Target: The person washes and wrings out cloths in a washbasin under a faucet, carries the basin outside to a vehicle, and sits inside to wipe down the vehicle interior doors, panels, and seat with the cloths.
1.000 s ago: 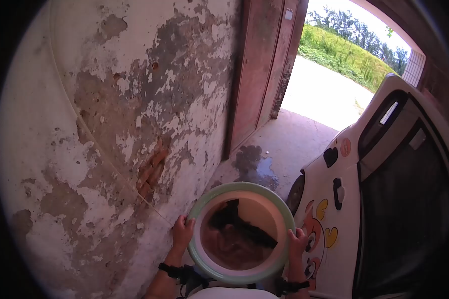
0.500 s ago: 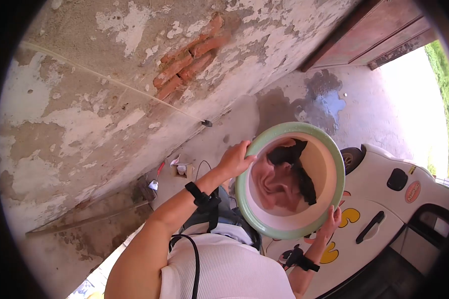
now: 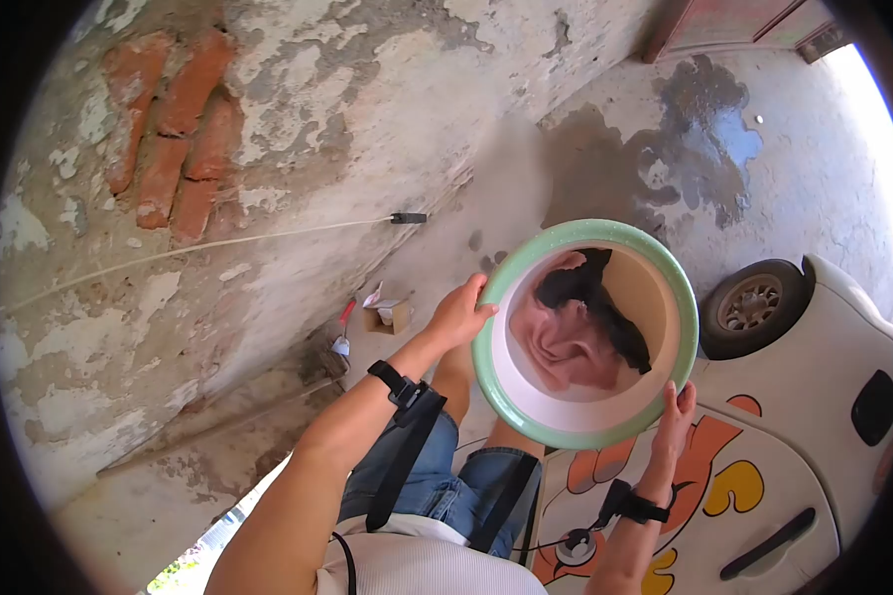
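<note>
Looking down at a concrete floor (image 3: 814,188) bearing a dark, branching wet patch (image 3: 704,124), shining toward its right side. Seeing along the left a peeling plaster wall (image 3: 387,109), baring orange-red bricks (image 3: 184,149) and trailing a pale cable (image 3: 218,240) tipped with a black end piece (image 3: 408,218). Noticing a small cardboard box (image 3: 391,316) near the foot of the wall. Taking in, on the right, a white vehicle (image 3: 784,372) showing a front wheel (image 3: 754,307) and an orange-and-yellow cartoon decal (image 3: 734,488). Holding a green-rimmed basin (image 3: 590,233) above the floor, before the body and beside the vehicle, carrying crumpled pink cloth (image 3: 556,342) and black cloth (image 3: 620,337). Reaching out with the left arm, bending slightly at the elbow, clasping the basin's left edge with the left hand (image 3: 463,312), resting the thumb against the rim. Raising the right forearm from below, gripping the lower-right rim with the right hand (image 3: 676,421), showing two digits set close together. Being unable to tell the spread of the fingers hidden beneath.
</note>
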`<action>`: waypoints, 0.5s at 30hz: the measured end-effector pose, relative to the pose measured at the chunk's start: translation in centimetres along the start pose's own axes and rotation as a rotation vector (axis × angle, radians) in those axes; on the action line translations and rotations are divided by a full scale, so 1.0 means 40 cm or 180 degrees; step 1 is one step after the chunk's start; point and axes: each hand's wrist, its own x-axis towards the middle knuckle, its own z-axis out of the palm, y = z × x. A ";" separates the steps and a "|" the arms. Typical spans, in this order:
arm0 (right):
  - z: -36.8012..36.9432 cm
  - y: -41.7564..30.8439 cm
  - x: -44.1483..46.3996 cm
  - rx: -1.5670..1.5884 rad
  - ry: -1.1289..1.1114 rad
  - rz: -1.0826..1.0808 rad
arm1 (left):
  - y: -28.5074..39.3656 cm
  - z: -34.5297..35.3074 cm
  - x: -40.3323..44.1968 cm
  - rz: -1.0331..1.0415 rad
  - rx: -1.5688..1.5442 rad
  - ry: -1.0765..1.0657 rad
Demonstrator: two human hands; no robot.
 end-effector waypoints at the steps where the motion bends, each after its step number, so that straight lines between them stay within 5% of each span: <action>1: 0.007 0.037 0.037 0.0031 0.0001 0.0071 | -0.020 0.022 0.033 -0.0091 -0.0022 -0.0011; 15: 0.129 0.397 0.539 -0.0207 -0.0356 0.0945 | -0.280 0.295 0.504 -0.0729 0.0454 0.0102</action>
